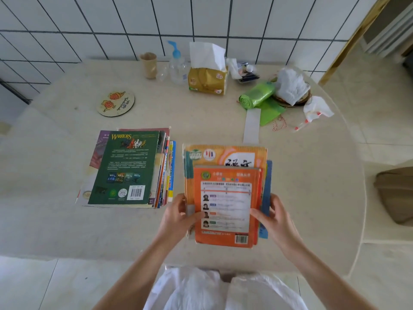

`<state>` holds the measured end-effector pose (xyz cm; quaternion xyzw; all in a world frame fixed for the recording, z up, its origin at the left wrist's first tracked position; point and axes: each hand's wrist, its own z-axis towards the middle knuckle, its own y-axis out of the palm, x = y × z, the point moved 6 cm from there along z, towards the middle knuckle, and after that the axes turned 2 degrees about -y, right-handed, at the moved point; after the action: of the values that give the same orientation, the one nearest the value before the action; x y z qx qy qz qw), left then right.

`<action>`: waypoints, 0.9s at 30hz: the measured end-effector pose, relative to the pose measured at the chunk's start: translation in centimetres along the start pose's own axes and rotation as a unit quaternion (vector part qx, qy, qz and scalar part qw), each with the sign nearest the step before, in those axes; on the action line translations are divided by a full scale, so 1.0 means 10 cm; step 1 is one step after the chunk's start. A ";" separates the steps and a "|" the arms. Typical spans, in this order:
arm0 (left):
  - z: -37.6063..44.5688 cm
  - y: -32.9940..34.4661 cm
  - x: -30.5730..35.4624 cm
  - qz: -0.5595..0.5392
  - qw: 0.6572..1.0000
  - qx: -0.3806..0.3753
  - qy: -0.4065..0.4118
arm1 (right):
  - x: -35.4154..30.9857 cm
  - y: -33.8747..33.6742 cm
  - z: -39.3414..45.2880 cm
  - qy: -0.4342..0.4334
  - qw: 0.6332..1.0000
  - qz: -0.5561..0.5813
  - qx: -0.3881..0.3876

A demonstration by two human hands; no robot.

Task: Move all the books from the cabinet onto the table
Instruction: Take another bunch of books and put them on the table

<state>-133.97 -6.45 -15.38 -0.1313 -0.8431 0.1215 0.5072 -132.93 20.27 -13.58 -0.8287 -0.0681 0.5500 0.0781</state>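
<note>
The left hand (178,214) and right hand (273,217) are gripping the two sides of an orange stack of books (225,193), thumbs lying on the top cover, where a barcode is showing; its other print is too blurred to read. The stack is sitting on or just above the table (223,121); which, I cannot tell. Just beside it on the left, a second pile (129,168) is lying flat, its green cover reading "WARRIORS". Farther back, a tissue pack (207,80) is standing near the tiled wall (111,23).

Domestic dining or kitchen area. White tiled wall (111,23), pale round table (201,113). Household clutter: tissue pack (207,80), pump bottle (177,66), coaster (116,102).
</note>
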 end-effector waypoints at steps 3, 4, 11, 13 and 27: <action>0.10 0.02 0.05 -0.051 0.996 0.012 -0.066 | -0.02 0.05 0.26 0.076 0.997 0.017 0.004; 0.14 0.02 0.07 -0.068 0.994 0.016 -0.085 | -0.01 0.08 0.37 0.096 0.995 0.020 0.005; 0.43 0.01 0.20 -0.123 0.974 0.072 -0.178 | 0.03 0.39 0.94 0.166 0.985 0.039 -0.026; 0.52 0.00 0.22 -0.104 0.973 0.080 -0.191 | 0.01 0.47 1.04 0.179 0.982 0.050 -0.031; 0.86 0.02 -0.01 -0.010 0.966 0.083 -0.246 | 0.10 0.64 1.28 0.196 0.980 -0.005 -0.038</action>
<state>-141.55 -6.86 -19.44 -0.0463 -0.9300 0.2143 0.2949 -144.20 14.90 -20.65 -0.9223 -0.0767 0.3737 0.0616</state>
